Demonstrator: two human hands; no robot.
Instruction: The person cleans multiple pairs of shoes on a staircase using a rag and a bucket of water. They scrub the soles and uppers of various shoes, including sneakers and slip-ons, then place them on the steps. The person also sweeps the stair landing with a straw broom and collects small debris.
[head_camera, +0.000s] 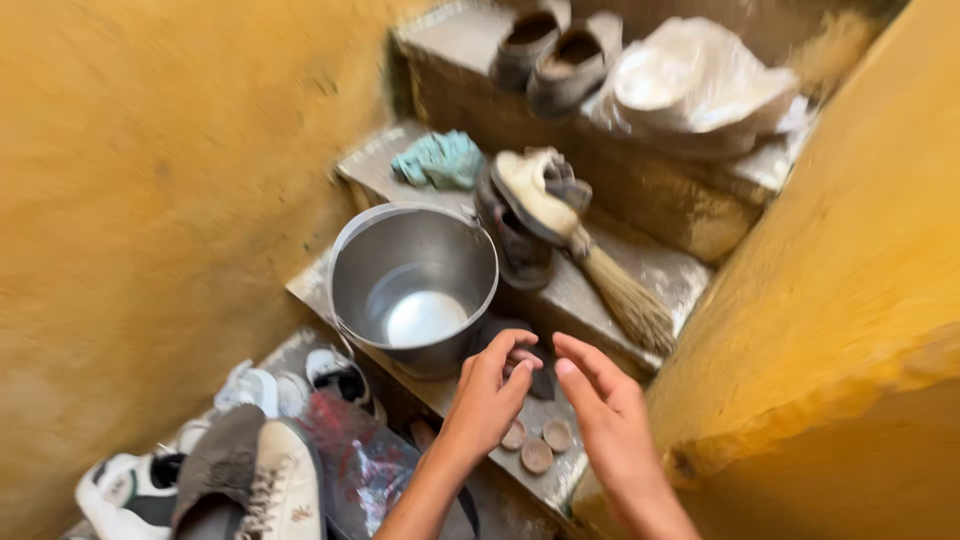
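rough ochre-yellow plaster walls (150, 200) close in on both sides of a narrow flight of worn grey stone steps (600, 290), and everything else sits on those steps. on the top step in view lies a crumpled white plastic bag (700, 80) with a pair of dusty grey slip-on shoes (555, 50) just beside it on the left. one step down stands a round shiny steel bucket (415, 280), tilted a little toward us, pale at the bottom; whether that is water or bare metal i cannot tell. behind it rests a bunched teal cloth (440, 160), and to its right a dark worn boot (515, 235) with a cream-soled sandal (535, 195) leaning on top. a straw hand broom (625, 295) lies slanting down from the boot toward the right wall. at the bottom left, a heap of white and grey sneakers (250, 470) sits beside a red-printed clear plastic bag (360, 460). the left hand (490, 395) hovers over the step edge just right of the bucket, fingers curled in and pinched together at the tips; something small may be between them, but the blur keeps me from telling. the right hand (610, 420) is close beside it, open and flat, fingers loosely spread, holding nothing. just below both hands, three small round brownish clay discs (537, 445) lie clustered together on the step, touching or nearly so, not touched by either hand.
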